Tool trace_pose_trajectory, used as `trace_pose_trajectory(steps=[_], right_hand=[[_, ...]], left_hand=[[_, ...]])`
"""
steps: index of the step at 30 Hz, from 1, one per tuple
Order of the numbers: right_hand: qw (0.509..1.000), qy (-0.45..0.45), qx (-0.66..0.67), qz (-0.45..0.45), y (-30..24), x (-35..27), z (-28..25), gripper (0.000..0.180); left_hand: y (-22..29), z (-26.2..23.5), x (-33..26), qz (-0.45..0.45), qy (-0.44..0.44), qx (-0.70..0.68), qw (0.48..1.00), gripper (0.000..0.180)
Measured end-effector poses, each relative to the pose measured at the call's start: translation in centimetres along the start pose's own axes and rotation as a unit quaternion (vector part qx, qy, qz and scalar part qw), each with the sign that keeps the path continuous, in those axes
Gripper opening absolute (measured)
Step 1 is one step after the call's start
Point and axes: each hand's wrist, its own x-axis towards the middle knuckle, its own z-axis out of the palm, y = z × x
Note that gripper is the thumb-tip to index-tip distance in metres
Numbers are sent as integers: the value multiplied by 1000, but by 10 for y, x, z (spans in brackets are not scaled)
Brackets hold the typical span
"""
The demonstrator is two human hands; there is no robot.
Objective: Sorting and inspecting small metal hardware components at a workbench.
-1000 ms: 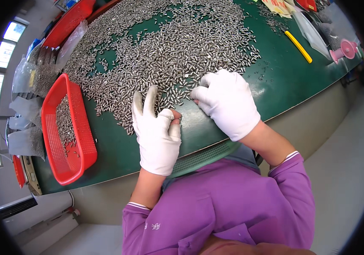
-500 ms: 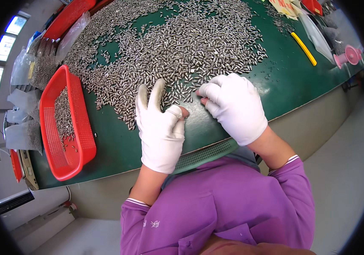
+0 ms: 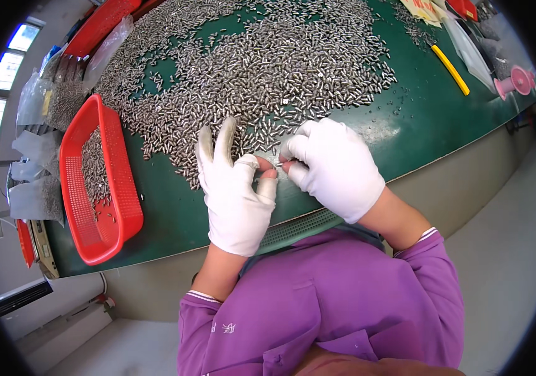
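Both my hands wear white gloves that leave some fingertips bare. My left hand [image 3: 235, 200] is over the near edge of a spread of small silvery metal pins [image 3: 293, 75]; its thumb and forefinger are pinched together, with two other fingers stretched forward. Facing it, my right hand [image 3: 337, 166] has its thumb and forefinger pressed together, the other fingers curled. Only a small gap separates the two pinches. Whatever lies between the fingertips is too small to make out.
A red plastic basket [image 3: 131, 213] holding more pins stands on the green table [image 3: 167, 225] at left. Bags of metal parts [image 3: 33, 200] line the left edge. Toward the far right lie a yellow tube [image 3: 451, 70] and a pink spool-shaped thing [image 3: 517, 81]. A green perforated rim [image 3: 299, 229] shows at the table's front.
My right hand has moved left and slightly toward me, bringing its fingertips close to those of my left hand. The left thumb and forefinger have shifted slightly.
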Motion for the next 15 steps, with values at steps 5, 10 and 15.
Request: trace_pose_trajectory(steps=[5, 10, 15], right_hand=[[999, 0, 41, -9, -3, -3, 3, 10], [999, -11, 44, -4, -4, -3, 2, 10], [999, 6, 52, 5, -3, -4, 7, 12]], left_hand=[[-1, -1, -2, 5, -4, -4, 1000, 17], [1, -3, -2, -2, -7, -3, 1000, 17], [1, -1, -2, 2, 1, -4, 1000, 17]])
